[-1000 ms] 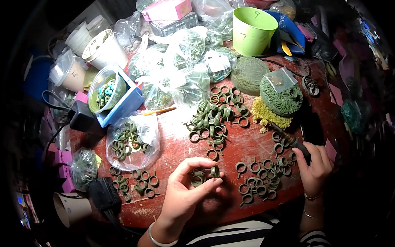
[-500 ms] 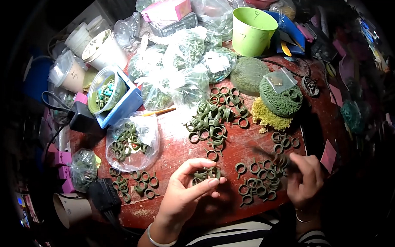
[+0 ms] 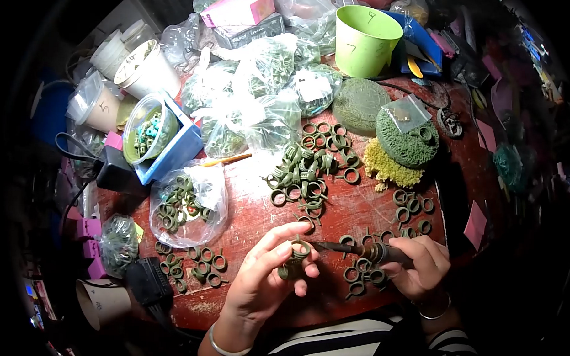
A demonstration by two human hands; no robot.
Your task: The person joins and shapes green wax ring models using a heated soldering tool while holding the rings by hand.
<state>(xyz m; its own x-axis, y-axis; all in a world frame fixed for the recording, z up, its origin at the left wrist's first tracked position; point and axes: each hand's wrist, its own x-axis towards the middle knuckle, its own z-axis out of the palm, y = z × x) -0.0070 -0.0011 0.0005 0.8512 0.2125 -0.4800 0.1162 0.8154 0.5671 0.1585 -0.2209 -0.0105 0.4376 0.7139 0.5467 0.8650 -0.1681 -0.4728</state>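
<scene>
My left hand (image 3: 270, 271) is closed around green wax rings, pinching one ring (image 3: 300, 250) upright between thumb and fingers; another shows lower in the palm. In my right hand (image 3: 420, 263) is a soldering iron (image 3: 365, 250), gripped by its dark handle. Its thin tip points left and reaches the pinched ring; whether they touch I cannot tell. Below and behind the iron lies a group of loose green rings (image 3: 356, 287), partly covered by it. A larger heap of rings (image 3: 307, 172) sits beyond my left hand.
Green textured discs (image 3: 407, 141) and a yellow crumbly piece (image 3: 389, 166) stand at the right back. A lime green bucket (image 3: 367, 46) is behind them. Bags of green pieces (image 3: 263, 70), an open bag of rings (image 3: 190, 206), a blue bin (image 3: 176, 143) and a black adapter (image 3: 149, 280) fill the left.
My right hand has moved left and brought the iron's tip to the ring in my left hand. The left hand has turned slightly, with one ring now raised at the fingertips.
</scene>
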